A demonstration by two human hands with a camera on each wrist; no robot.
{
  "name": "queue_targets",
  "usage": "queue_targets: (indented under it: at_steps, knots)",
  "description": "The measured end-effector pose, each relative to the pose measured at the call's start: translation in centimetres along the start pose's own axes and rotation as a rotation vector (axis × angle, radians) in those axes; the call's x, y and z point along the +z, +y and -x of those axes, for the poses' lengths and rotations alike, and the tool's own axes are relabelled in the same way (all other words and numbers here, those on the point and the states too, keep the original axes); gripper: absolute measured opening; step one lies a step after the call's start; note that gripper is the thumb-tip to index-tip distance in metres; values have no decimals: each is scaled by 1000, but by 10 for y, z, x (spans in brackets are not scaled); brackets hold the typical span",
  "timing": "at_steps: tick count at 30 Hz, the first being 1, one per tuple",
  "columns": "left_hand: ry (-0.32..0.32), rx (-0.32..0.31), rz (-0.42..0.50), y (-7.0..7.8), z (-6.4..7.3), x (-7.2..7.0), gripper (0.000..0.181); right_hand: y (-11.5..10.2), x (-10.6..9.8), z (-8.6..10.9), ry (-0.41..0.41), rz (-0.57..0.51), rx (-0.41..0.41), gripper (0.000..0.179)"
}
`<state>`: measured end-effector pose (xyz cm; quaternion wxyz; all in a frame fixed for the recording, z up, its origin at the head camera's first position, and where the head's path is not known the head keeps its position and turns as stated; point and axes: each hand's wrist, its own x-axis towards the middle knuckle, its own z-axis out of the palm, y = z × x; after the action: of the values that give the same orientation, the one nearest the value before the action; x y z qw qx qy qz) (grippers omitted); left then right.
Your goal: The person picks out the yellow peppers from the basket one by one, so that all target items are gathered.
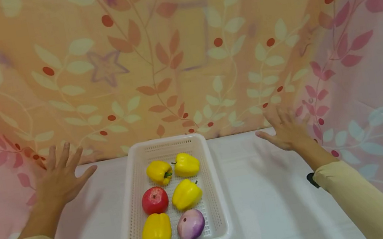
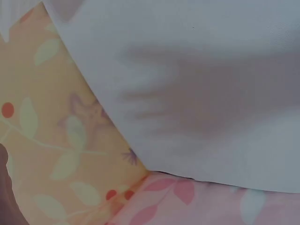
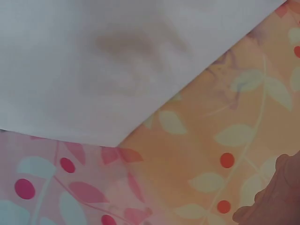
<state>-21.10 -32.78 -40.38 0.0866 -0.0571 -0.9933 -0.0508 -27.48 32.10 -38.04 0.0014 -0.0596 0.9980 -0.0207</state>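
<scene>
Both hands are raised over the white table, fingers spread and nothing held. My left hand (image 1: 59,181) is to the left of a white plastic basket (image 1: 222,199); my right hand (image 1: 286,130) is to its right, farther from it. Inside the basket lie several yellow bell peppers, among them one at the back left (image 1: 158,172), one at the back right (image 1: 186,164), one at middle right (image 1: 186,194) and one at the front left (image 1: 156,231). A red pomegranate (image 1: 155,200) sits at middle left, a purple-and-white eggplant (image 1: 191,224) at front right. Each wrist view catches only a hand's edge.
Behind the table hangs an orange leaf-patterned curtain (image 1: 150,58), with pink curtain cloth (image 1: 370,83) along both sides. White tabletop (image 1: 251,194) extends on either side of the basket. Hand shadows fall on it in the wrist views.
</scene>
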Motion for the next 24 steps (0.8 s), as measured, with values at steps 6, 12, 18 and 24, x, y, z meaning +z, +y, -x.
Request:
queue_targets:
  at_steps: [6, 12, 18, 24]
  knots:
    - [60, 39, -84, 16, -6, -6, 80, -18, -10, -3, -3, -26, -30, 94]
    - [59, 86, -99, 29, -5, -5, 80, -39, -16, -7, -6, -69, -92, 89]
    - [67, 253, -97, 43, -3, 1, 77, -61, -18, -13, 8, -141, -188, 89]
    - [-90, 435, -134, 64, 1, 7, 74, -87, -22, -17, -28, -213, -242, 94]
